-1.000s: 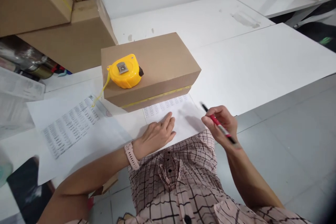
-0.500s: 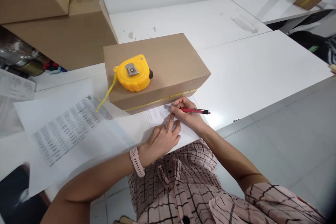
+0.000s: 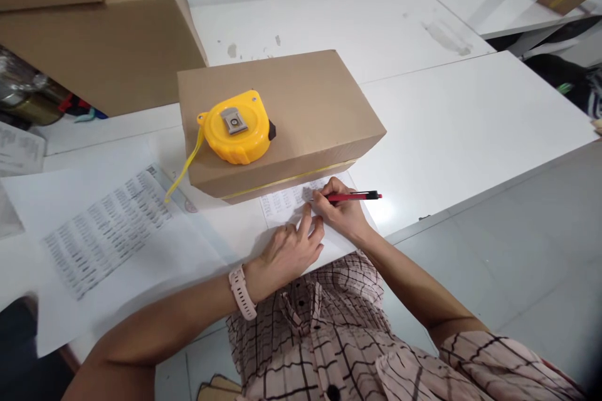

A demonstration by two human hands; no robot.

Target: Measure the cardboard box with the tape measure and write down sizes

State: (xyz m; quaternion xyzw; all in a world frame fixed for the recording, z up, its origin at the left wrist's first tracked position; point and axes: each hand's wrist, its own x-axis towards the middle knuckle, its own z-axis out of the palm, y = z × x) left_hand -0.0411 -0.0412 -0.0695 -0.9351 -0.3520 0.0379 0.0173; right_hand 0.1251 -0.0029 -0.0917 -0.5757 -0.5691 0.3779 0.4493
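Observation:
My right hand is closed around a red pen whose tip rests on a printed sheet at the table's near edge. Beside it my left hand lies flat on the same sheet, fingers stretched out and holding nothing; a pale watch sits on that wrist. Just behind the hands stands a closed brown cardboard box, partly covering the sheet. A yellow tape measure lies on the box's left part, its yellow strap hanging over the edge.
A larger printed sheet lies to the left on the white table. Big cardboard boxes are stacked at the back left, with metallic items beneath them. Grey floor shows at the right.
My right hand swung in from the right with the pen and set its tip on the sheet. The left hand stayed flat on the paper. The view shifted slightly.

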